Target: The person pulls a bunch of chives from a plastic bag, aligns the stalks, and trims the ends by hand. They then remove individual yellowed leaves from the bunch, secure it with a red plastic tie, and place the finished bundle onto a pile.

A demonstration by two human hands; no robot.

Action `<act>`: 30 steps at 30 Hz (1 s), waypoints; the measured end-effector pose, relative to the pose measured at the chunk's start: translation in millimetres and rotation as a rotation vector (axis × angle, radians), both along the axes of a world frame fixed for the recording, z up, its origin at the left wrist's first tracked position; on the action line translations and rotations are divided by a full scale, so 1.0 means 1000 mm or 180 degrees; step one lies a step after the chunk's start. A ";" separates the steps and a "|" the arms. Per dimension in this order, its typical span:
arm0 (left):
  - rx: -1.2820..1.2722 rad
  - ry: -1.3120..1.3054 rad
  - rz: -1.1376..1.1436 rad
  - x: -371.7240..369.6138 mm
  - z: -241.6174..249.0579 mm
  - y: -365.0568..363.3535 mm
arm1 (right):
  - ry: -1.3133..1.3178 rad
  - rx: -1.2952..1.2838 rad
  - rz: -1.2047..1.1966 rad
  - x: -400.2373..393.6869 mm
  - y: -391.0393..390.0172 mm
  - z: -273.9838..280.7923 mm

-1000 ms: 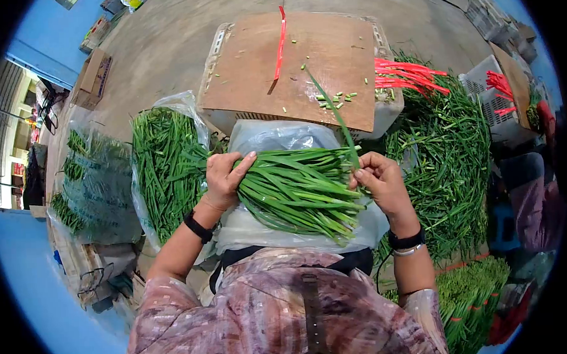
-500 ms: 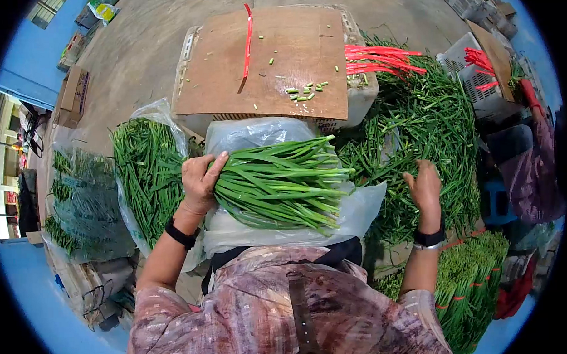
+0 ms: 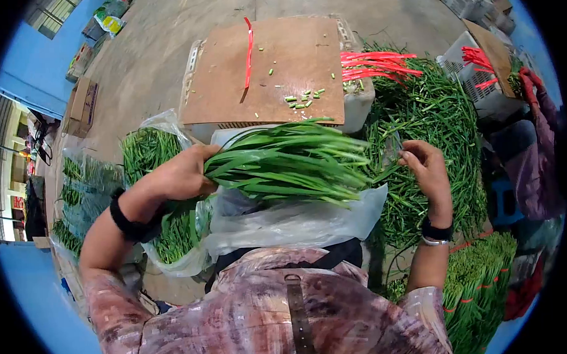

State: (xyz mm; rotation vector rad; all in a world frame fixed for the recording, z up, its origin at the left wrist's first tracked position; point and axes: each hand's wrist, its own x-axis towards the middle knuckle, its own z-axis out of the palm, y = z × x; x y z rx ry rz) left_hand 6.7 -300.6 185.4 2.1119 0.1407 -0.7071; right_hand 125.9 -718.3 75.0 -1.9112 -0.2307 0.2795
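Observation:
A thick bunch of garlic chives is gripped at its leafy end by my left hand. It lies sideways above my lap, pale stem ends to the right and slightly blurred. My right hand is to the right of those ends, thumb and fingertips pinched on what looks like a thin green leaf. Beneath the bunch, a clear plastic sheet covers my lap. Behind my right hand spreads a large heap of loose chives.
Ahead, a brown board on a crate carries cut stem pieces, one red tie and a bundle of red ties. Bagged chives stand on the left. Tied green bundles lie at lower right.
My left hand has lifted and turned with the chives, its elbow swinging outward. My right hand's fingers have closed from a spread pose near the stem ends.

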 end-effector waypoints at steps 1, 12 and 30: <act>-0.0157 0.0243 -0.0007 -0.001 0.005 -0.002 | 0.0081 -0.0014 -0.0152 0.000 -0.006 0.005; -0.3818 0.2221 0.2089 -0.093 -0.072 -0.033 | 0.0407 0.0057 -0.0102 -0.003 -0.002 -0.018; -0.5574 0.2100 0.0847 -0.106 -0.130 -0.023 | 0.0605 0.1166 0.0582 -0.006 0.121 0.026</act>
